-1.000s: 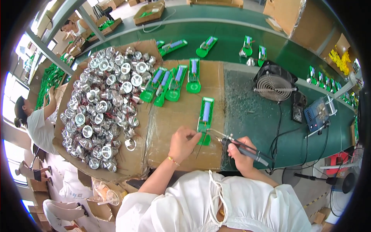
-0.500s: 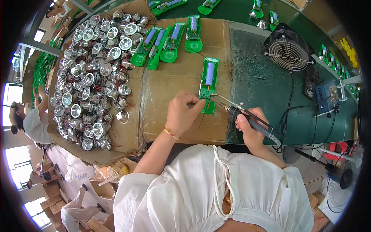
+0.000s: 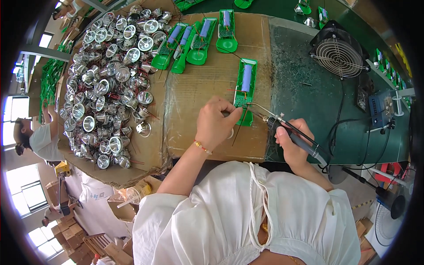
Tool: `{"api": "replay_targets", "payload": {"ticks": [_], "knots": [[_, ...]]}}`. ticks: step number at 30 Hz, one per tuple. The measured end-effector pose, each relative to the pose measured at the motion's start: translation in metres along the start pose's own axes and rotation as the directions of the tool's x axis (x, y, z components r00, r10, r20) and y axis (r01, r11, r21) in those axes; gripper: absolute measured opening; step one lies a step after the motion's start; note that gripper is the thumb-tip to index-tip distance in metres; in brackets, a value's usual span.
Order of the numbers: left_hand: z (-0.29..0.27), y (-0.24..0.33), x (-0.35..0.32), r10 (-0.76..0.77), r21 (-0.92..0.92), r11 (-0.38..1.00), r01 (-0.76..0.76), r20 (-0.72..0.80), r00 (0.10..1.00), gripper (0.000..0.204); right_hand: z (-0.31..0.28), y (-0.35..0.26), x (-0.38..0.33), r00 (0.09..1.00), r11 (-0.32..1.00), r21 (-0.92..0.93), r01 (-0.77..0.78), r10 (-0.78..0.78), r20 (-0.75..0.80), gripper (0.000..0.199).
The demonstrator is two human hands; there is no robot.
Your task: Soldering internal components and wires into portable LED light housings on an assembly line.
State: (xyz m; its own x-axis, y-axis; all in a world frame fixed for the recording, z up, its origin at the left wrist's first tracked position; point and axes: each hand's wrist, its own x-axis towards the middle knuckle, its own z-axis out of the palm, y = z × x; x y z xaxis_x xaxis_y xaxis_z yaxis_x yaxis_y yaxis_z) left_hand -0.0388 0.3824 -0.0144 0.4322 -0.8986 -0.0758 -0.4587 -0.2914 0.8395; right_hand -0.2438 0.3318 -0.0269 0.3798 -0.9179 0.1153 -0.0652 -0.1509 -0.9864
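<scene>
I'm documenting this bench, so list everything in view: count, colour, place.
Flat cardboard: uncounted sheets, brown, bench left and centre
Smooth worktop: one, green, bench right
Conical metal reflectors: many, silver, heaped left
Long plastic housing with purple cell: one, green, centre
Similar housings: four, green, behind it; others farther back
Slim soldering iron: one, black and grey, aimed at that housing
Round grilled fan: one, black, worktop right
Boxy unit: one, blue, worktop's right edge
Standing fan: one, white, lower right
Plastic cup: one, clear, lower left
Loose plastic pieces: uncounted, green, far left
Co-worker: at least one, in white, far left
Left hand: one, bare, at that housing
Right hand: one, bare, around the iron
Fabric top: one, white, lower centre
</scene>
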Motion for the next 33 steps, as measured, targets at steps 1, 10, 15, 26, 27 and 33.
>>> {"api": "replay_targets", "payload": {"ticks": [1,10,15,26,27,33], "knots": [[0.0,0.001,0.0,-0.012,0.01,1.0,0.012,-0.002,1.0,0.015,0.001,-0.001,-0.001,1.0,1.0,0.002,-0.003,0.003,-0.001,0.016],[0.002,-0.007,0.003,0.024,0.005,1.0,-0.024,-0.037,0.999,0.017,-0.004,-0.004,0.0,0.994,0.981,0.185,-0.061,0.076,-0.074,0.017],[0.001,-0.006,0.001,0.014,-0.016,1.0,-0.015,-0.054,0.998,0.017,-0.004,0.001,0.001,0.994,0.976,0.207,-0.065,0.082,-0.073,0.017],[-0.009,0.009,0.024,0.006,0.292,0.955,-0.06,0.181,0.984,0.02,-0.044,0.019,0.018,0.982,0.994,0.106,-0.027,0.046,-0.183,0.016],[-0.003,0.019,0.038,0.051,0.393,0.909,-0.138,0.224,0.973,0.02,-0.047,0.019,0.02,0.975,0.994,0.096,-0.057,0.076,-0.208,0.017],[0.054,0.07,0.193,0.148,0.471,0.858,-0.204,0.153,0.977,0.015,-0.042,0.029,0.02,0.948,0.967,0.121,-0.223,0.244,-0.205,0.016]]}}
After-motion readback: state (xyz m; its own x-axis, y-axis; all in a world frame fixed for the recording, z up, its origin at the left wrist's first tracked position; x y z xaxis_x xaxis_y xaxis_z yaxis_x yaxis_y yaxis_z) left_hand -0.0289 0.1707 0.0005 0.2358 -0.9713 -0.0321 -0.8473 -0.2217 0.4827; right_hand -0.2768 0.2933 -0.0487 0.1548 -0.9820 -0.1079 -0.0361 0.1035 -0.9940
